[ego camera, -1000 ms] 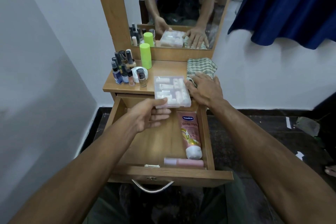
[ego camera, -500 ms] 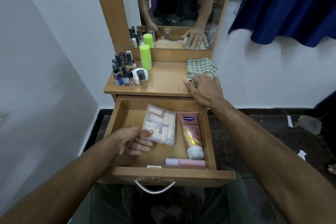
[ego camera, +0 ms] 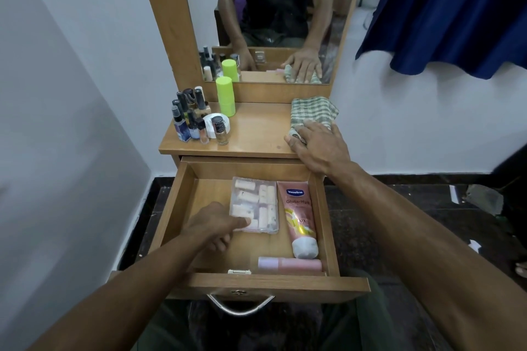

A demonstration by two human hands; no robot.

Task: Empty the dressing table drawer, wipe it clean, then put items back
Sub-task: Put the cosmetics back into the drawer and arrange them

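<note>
The wooden drawer (ego camera: 256, 283) of the dressing table stands pulled out. Inside it, a clear plastic box (ego camera: 256, 202) of small white and pink tubes lies flat beside a pink Vaseline tube (ego camera: 299, 214). A pink bottle (ego camera: 291, 263) lies along the front wall. My left hand (ego camera: 211, 225) reaches into the drawer, one fingertip resting on the box's near left corner, without gripping it. My right hand (ego camera: 319, 148) lies palm down on the near end of a green checked cloth (ego camera: 313, 111) at the right edge of the tabletop (ego camera: 256, 128).
On the tabletop's left stand several small cosmetic bottles (ego camera: 191, 122), a white jar (ego camera: 212, 122) and a lime green bottle (ego camera: 225, 100). A mirror (ego camera: 279, 8) rises behind them. White walls close both sides; a blue curtain (ego camera: 456, 8) hangs at the upper right.
My left hand carried the clear box from the tabletop down into the drawer and set it flat beside the Vaseline tube. My right hand stayed on the cloth.
</note>
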